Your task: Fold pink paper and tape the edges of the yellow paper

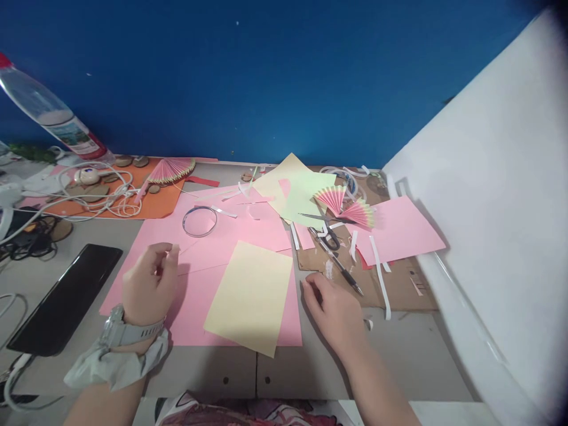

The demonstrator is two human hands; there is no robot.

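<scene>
My left hand (pixel 151 284), with a grey watch (pixel 133 332) and a pale scrunchie (pixel 118 364) at the wrist, is closed in a loose curl above the left side of the pink paper (pixel 186 307). My right hand (pixel 331 307) rests on the table by the paper's right edge, fingers curled in; nothing shows in either hand. Between them a pale yellow sheet (pixel 252 296) lies slightly turned on the pink paper. Beyond the left hand is a tape roll (pixel 199 221). A pen (pixel 341 269) and scissors (pixel 331 236) lie past the right hand.
Folded pink fans (pixel 358 213) and another pink sheet (pixel 403 231) lie on cardboard (pixel 412 296) at right, among white strips. More yellow and green paper (pixel 306 198) is behind. At left are a phone (pixel 66 296), tangled cables (pixel 119 183), another fan (pixel 171 170) and a bottle (pixel 73 133).
</scene>
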